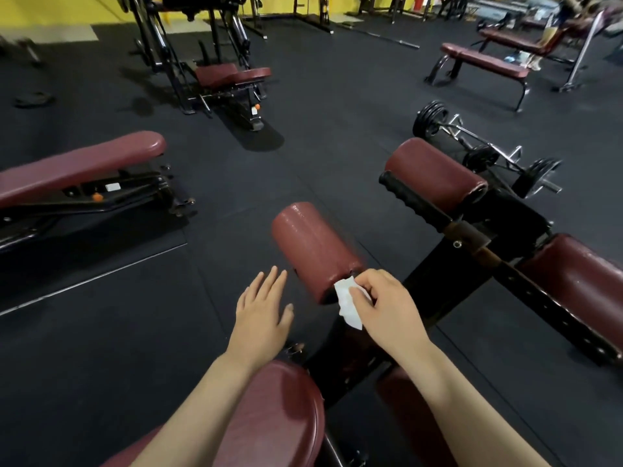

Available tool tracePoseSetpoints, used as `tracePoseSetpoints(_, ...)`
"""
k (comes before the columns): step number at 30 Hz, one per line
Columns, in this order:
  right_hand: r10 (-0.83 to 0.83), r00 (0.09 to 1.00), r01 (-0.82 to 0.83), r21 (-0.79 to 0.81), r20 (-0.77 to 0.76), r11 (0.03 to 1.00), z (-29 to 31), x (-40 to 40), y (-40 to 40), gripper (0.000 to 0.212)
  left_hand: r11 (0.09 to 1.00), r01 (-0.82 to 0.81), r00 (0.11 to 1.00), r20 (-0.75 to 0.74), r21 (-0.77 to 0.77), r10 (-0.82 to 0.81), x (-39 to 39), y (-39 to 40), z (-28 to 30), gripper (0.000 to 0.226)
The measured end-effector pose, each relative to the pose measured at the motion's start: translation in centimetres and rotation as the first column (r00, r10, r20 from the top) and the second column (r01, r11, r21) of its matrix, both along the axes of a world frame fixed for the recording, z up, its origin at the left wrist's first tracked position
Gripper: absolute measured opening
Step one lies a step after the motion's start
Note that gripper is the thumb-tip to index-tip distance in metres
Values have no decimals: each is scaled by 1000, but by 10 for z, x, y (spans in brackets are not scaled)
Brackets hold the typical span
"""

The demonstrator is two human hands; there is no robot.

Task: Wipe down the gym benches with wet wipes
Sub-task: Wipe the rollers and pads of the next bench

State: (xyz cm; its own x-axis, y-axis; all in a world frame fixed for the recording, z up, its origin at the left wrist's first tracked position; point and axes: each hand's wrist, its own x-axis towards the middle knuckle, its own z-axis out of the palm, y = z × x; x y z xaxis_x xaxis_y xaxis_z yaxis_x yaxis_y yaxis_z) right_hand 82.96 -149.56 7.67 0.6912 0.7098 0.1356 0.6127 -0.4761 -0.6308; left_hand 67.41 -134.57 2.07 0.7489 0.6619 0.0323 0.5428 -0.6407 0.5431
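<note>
Wet wipe (349, 303) partly hidden under the right hand (384, 305); far benches (485, 60) blurred; near pad (279, 416) cut off below.

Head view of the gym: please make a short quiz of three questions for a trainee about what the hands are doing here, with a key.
1. True or false: the left hand holds the wet wipe.
2. The right hand presses the wipe against which part?
A. the near end of the roller pad
B. the black ribbed handle
C. the seat pad below the arms
3. Fill in: the left hand is ____, with its fingers spread, and holds nothing.

Key
1. False: the right hand pinches it.
2. A
3. open
</note>
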Motion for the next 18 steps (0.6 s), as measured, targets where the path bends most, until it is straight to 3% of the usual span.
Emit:
tracePoseSetpoints(7, 82, 997, -82, 29, 6, 996, 4, -35, -36, 5, 998, -43, 998, -53, 35, 45, -72, -58, -11, 59)
tracePoseSetpoints(18, 124, 982, -123, 15, -146, 992, -22, -110, -96, 4, 988, -154, 975, -162, -11, 150, -206, -143, -40, 63)
